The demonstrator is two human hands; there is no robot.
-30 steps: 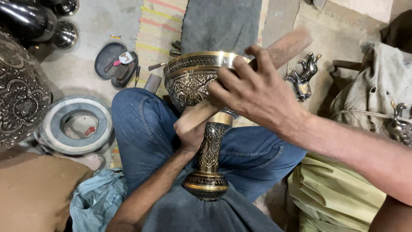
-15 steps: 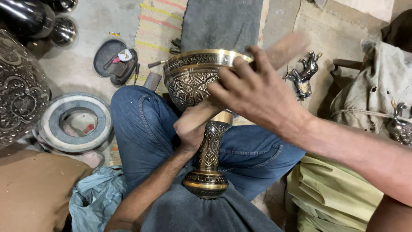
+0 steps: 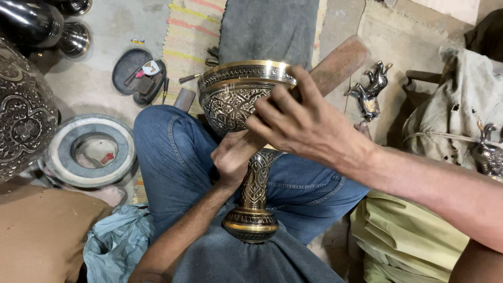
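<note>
**Engraved goblet held across the lap**

An engraved brass goblet, dark with gilt bands at the rim and the foot, is laid tilted across the jeans-clad thighs, its foot resting on the grey cloth at the lap and its bowl turned away from the body. The stem just beneath the bowl is gripped by the left hand, whose fingers are curled closed around it. The right hand is placed over the near side of the bowl's rim; its fingers are bent and slightly spread, and they are wrapped around a long wooden stick that runs up and to the right past the rim. Whether the stick is touching the rim cannot be told.

Just right of the stick, a small metal animal figure is seen on the floor. To the left of the knee a grey ring-shaped disc lies flat, and above it a dark oval tray with small tools. A large engraved vessel is cut off by the left edge. A striped mat is spread behind the bowl.
</note>
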